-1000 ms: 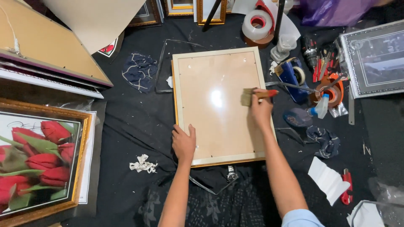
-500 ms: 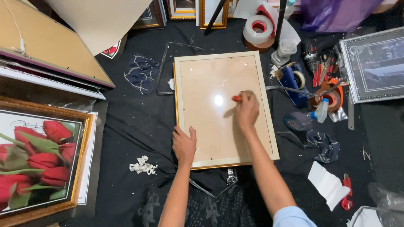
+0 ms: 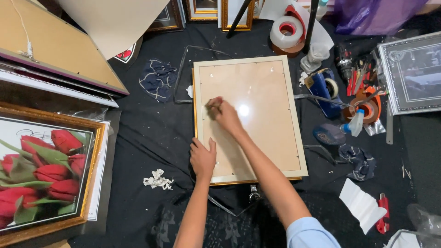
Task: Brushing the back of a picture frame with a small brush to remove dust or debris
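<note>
A framed tulip picture (image 3: 43, 170) lay far left on the black cloth (image 3: 147, 128), with a crumpled white scrap (image 3: 157, 179) nearby. The left hand (image 3: 202, 157) pressed flat, fingers released, on the lower left edge of the cream frame (image 3: 250, 117). The right hand (image 3: 223, 112) clenched a brush (image 3: 212, 103) against the glass near its left side. Tape rolls (image 3: 285, 31) and tools (image 3: 356, 76) lay right.

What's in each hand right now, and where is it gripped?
The right hand grips a small brush, mostly hidden in the fist, so where cannot be told. The left hand holds nothing; it presses on the picture frame.
</note>
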